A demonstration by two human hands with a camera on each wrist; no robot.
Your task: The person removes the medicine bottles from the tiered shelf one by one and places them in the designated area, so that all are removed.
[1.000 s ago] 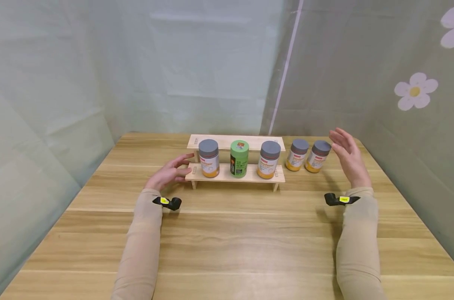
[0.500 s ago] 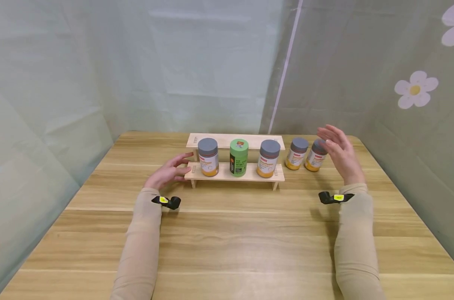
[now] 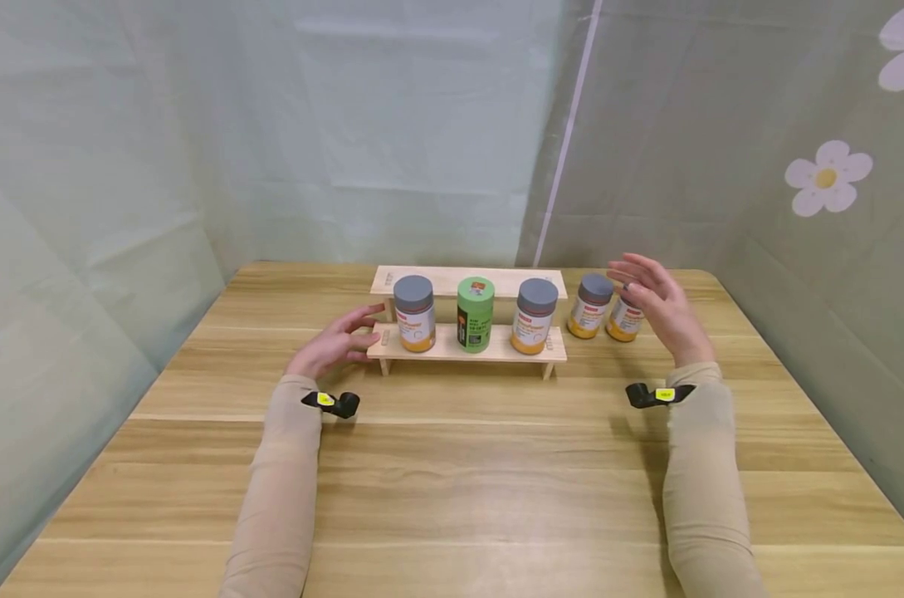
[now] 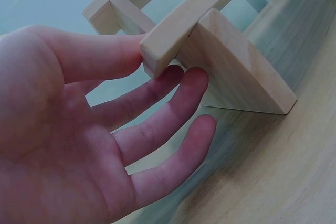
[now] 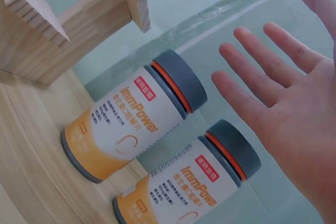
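Observation:
A two-step wooden rack (image 3: 452, 353) stands at the back of the table. On its lower step are a grey-lidded pill bottle (image 3: 416, 316) at left, a green bottle (image 3: 475, 316) in the middle and another grey-lidded pill bottle (image 3: 535, 317) at right. My left hand (image 3: 334, 342) holds the rack's left end, thumb against the board's end and curled fingers beside and under it. My right hand (image 3: 664, 307), its fingers extended and holding nothing, is above and beside the right-hand one of two more pill bottles (image 5: 181, 182), partly covering it in the head view. The other pill bottle (image 5: 134, 114) stands nearer the rack.
The rack's upper step (image 3: 470, 281) carries nothing. The wooden table (image 3: 481, 490) stretches toward me. Pale curtains (image 3: 392, 133) hang behind and on both sides, close to the table's edges.
My right hand has moved left, from beside the rightmost pill bottle to over it. My left hand stays on the rack, and the bottles stand where they were.

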